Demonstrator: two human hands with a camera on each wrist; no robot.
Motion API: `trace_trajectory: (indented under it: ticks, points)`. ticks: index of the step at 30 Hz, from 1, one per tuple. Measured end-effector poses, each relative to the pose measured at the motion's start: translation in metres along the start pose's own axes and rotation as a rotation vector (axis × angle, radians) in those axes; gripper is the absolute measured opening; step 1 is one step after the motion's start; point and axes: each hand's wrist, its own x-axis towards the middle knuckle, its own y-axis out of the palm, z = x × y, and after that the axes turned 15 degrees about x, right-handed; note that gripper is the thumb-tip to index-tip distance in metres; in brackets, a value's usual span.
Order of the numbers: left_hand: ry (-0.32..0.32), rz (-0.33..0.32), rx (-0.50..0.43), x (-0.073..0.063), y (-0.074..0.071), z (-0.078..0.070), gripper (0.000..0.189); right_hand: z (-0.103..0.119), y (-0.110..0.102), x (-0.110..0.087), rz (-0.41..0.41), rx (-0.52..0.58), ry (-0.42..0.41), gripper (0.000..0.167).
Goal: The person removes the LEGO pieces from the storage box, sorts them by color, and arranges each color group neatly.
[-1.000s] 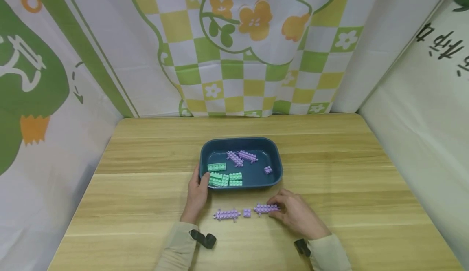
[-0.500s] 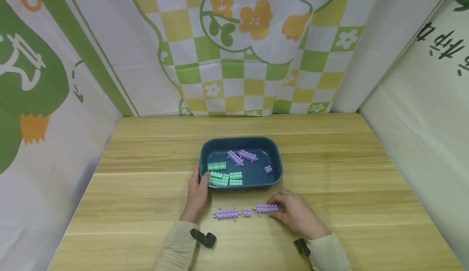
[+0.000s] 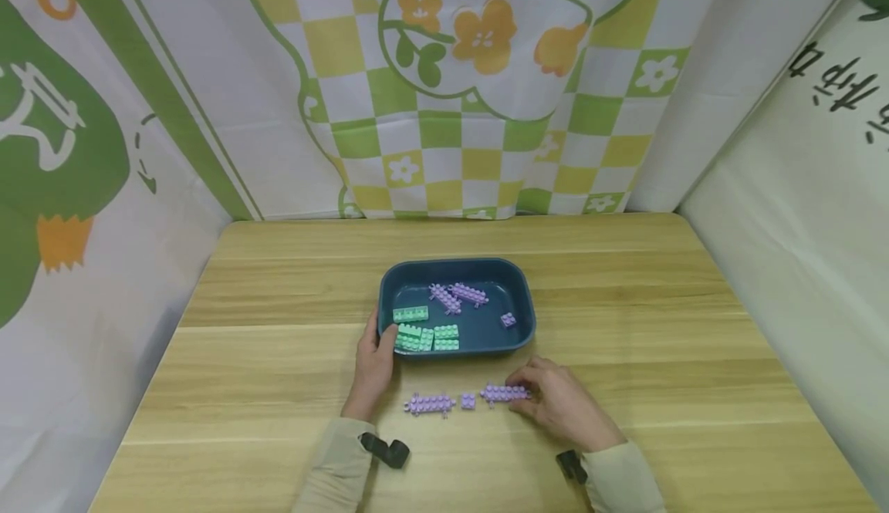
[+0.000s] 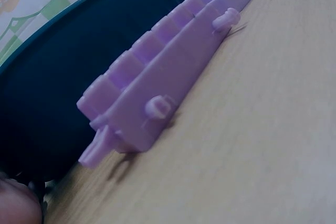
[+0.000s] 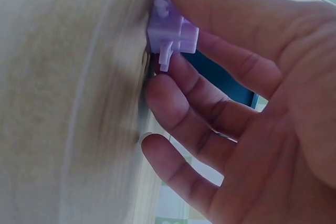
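My left hand (image 3: 373,366) grips the dark blue tray (image 3: 510,349) at its left front corner, thumb over the rim. With thumb and fingers my right hand (image 3: 559,401) pinches the right end of a long purple building brick (image 3: 501,393) lying on the table. In the right wrist view the thumb (image 5: 210,1) presses the side of this purple brick (image 5: 173,30), which has small side pegs and an end clip. Left of it on the table are a small square purple brick (image 3: 468,401) and another long purple brick (image 3: 430,404), large in the left wrist view.
Inside the tray lie several green bricks (image 3: 410,314) at the left, two long purple bricks (image 3: 468,294) at the back and a small purple brick (image 3: 508,319) at the right. The wooden table (image 3: 278,281) meets printed cloth walls at its back and sides.
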Motion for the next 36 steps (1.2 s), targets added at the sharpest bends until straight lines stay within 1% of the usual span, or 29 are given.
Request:
trace_trajectory:
  ticks: [4, 7, 11, 14, 20, 27, 28, 31, 35, 36]
  points:
    - [0.001, 0.001, 0.003, 0.001, 0.0, 0.001, 0.053, -0.001, 0.0, 0.0, 0.0, 0.001, 0.004, 0.026]
    - [-0.004, 0.0, -0.006, 0.006, 0.004, 0.012, 0.054, -0.001, 0.0, 0.0, 0.0, 0.002, 0.006, 0.025]
    - [0.001, -0.009, -0.021, 0.014, 0.01, 0.031, 0.054, -0.001, 0.0, 0.0, 0.001, 0.004, 0.003, 0.025]
    - [0.02, -0.022, -0.019, 0.016, 0.012, 0.036, 0.054, 0.0, -0.001, -0.001, 0.001, 0.009, -0.002, 0.025]
    - [0.043, -0.039, -0.017, 0.015, 0.014, 0.036, 0.053, -0.001, -0.002, -0.002, -0.007, 0.011, -0.009, 0.027]
    - [0.033, -0.024, -0.024, 0.015, 0.013, 0.036, 0.054, 0.0, -0.005, -0.004, -0.001, 0.051, 0.007, 0.031]
    - [0.023, -0.018, -0.023, 0.015, 0.012, 0.035, 0.054, 0.0, -0.006, -0.004, -0.002, 0.06, 0.012, 0.032]
    - [0.01, -0.003, -0.006, 0.009, 0.006, 0.019, 0.054, 0.0, -0.01, -0.005, -0.006, 0.078, 0.014, 0.035]
    - [0.024, -0.018, 0.002, 0.009, 0.008, 0.021, 0.054, -0.001, -0.018, -0.006, 0.002, 0.092, -0.009, 0.039]
    - [0.026, -0.024, -0.003, 0.011, 0.009, 0.025, 0.054, -0.001, -0.02, -0.005, 0.004, 0.096, -0.018, 0.039]
